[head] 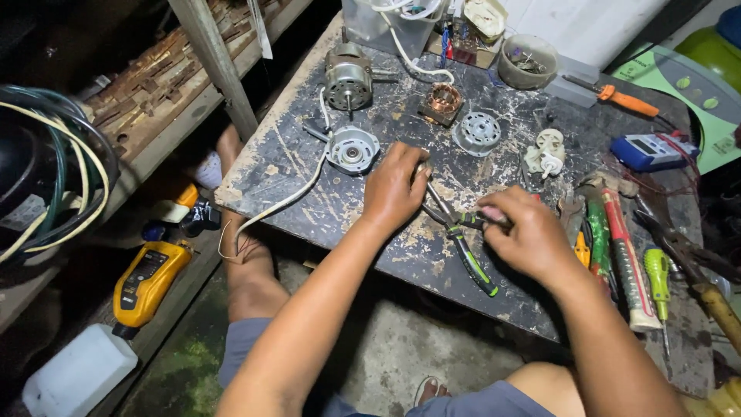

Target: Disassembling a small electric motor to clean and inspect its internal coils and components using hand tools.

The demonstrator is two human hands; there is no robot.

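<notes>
My right hand [529, 235] grips the black-and-green handles of a pair of pliers [465, 249] near the front of the scratched dark worktable [309, 208]. The plier jaws run up and left toward my left hand [395, 189], which is closed over a small part I cannot make out. Just beyond the left hand lies a round grey motor end cover [352, 149] with a white cable [285, 199] trailing off the table's left edge. A copper-wound stator [443, 101] and a second grey end cover [476, 132] lie farther back.
A motor body [347, 77] stands at the back left. A white plastic gear part [546, 153], an orange screwdriver [621, 99] and a blue multimeter [652, 150] lie to the right. Several hand tools [625, 247] crowd the right edge. A yellow meter [147, 282] rests below left.
</notes>
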